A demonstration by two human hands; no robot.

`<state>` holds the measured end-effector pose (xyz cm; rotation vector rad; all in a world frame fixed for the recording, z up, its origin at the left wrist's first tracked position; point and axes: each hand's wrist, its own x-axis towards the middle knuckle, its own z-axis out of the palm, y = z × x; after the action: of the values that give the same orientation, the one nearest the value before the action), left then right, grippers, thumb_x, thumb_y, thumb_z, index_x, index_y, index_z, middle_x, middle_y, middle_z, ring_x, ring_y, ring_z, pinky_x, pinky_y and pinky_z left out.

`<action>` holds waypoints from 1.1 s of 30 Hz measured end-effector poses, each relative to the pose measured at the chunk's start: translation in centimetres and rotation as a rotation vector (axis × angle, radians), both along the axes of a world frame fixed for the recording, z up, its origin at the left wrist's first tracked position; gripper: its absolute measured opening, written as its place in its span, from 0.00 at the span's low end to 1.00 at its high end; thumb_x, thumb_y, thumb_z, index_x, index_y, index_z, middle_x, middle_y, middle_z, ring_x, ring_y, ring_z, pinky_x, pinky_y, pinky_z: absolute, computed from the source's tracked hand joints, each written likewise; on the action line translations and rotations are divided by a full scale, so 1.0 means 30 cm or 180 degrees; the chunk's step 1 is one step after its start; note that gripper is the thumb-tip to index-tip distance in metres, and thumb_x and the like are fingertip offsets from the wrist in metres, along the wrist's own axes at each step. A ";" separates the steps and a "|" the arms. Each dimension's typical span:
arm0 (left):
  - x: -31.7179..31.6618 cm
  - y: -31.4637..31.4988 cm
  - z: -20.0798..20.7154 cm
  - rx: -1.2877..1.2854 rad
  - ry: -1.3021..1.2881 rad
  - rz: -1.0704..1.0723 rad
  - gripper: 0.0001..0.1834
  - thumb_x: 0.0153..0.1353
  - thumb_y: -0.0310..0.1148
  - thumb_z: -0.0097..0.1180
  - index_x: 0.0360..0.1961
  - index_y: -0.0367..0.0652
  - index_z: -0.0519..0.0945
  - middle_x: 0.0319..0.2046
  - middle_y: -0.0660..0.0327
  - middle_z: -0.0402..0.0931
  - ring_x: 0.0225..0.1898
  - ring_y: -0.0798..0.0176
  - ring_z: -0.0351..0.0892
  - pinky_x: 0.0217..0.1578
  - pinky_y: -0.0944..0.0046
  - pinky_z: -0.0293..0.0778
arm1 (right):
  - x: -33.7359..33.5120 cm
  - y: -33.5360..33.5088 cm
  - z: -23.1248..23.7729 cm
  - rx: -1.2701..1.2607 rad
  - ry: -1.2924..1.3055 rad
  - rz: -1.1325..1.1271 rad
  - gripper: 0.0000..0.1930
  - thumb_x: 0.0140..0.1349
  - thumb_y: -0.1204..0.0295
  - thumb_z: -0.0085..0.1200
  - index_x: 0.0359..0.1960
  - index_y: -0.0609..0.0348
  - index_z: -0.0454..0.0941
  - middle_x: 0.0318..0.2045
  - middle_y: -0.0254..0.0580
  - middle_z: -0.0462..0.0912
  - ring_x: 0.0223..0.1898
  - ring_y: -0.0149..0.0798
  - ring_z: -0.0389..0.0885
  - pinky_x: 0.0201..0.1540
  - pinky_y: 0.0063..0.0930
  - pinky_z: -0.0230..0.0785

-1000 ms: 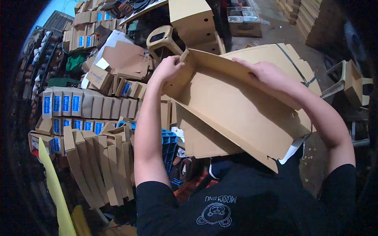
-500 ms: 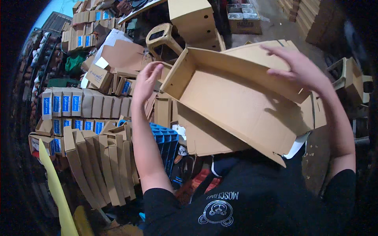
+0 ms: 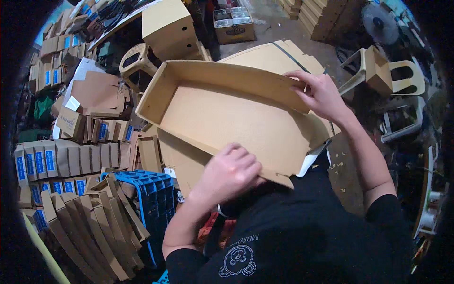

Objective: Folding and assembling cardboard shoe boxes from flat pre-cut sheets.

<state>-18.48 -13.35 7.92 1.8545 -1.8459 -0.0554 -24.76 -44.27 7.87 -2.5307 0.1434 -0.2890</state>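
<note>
A partly folded cardboard box (image 3: 231, 118) lies tilted in front of me, its inside facing up. Its far left end stands closed, while the end nearest my body is open, with loose flaps. My left hand (image 3: 231, 173) is curled over the near long wall, fingers on its inner side. On the far long wall, close to the open end, my right hand (image 3: 319, 92) pinches the top edge between thumb and fingers. Flat cardboard (image 3: 175, 163) rests under the box.
Folded narrow boxes (image 3: 90, 232) stand at lower left beside a blue plastic crate (image 3: 158, 194). Several boxes with blue labels (image 3: 40, 161) line the left. A plastic stool (image 3: 137, 61) is beyond the box; a chair (image 3: 406, 78) and a fan (image 3: 379, 22) are at right.
My left hand has gone from the box's far left corner to its near wall and closed on it. My right hand has closed on the far wall. The view has swung right.
</note>
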 end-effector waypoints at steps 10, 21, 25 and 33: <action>0.195 0.233 0.087 -0.0408 -0.0880 0.1989 0.20 0.56 0.41 0.73 0.23 0.42 0.74 0.23 0.57 0.74 0.29 0.52 0.76 0.43 0.53 0.72 | -0.029 0.153 0.112 0.1292 0.1037 0.1243 0.23 0.75 0.66 0.54 0.69 0.53 0.71 0.32 0.44 0.86 0.37 0.37 0.85 0.44 0.37 0.76; 0.227 0.285 -0.079 0.0099 0.0203 0.1642 0.22 0.53 0.45 0.74 0.27 0.39 0.76 0.27 0.56 0.73 0.38 0.51 0.76 0.55 0.52 0.67 | 0.171 0.150 0.090 -0.1626 -0.0445 0.2596 0.26 0.50 0.71 0.70 0.55 0.47 0.82 0.63 0.36 0.76 0.64 0.48 0.75 0.65 0.45 0.74; 0.237 0.291 -0.088 -0.0196 0.0387 0.1620 0.22 0.50 0.44 0.77 0.27 0.41 0.76 0.24 0.59 0.70 0.33 0.56 0.75 0.57 0.53 0.68 | 0.213 0.147 0.103 -0.1708 -0.0126 0.2943 0.21 0.44 0.71 0.72 0.44 0.50 0.84 0.56 0.34 0.79 0.65 0.47 0.74 0.65 0.46 0.73; 0.232 0.275 -0.121 -0.0543 0.0848 0.1792 0.20 0.47 0.40 0.80 0.28 0.45 0.78 0.14 0.67 0.62 0.24 0.64 0.70 0.63 0.54 0.68 | 0.214 0.209 0.166 -0.2153 0.0090 0.2860 0.18 0.42 0.69 0.72 0.38 0.50 0.84 0.53 0.33 0.79 0.69 0.49 0.69 0.69 0.48 0.69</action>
<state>-11.51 -5.09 4.27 2.0586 -1.0746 0.0503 -18.34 -37.99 12.84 -2.9153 -1.2339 0.0876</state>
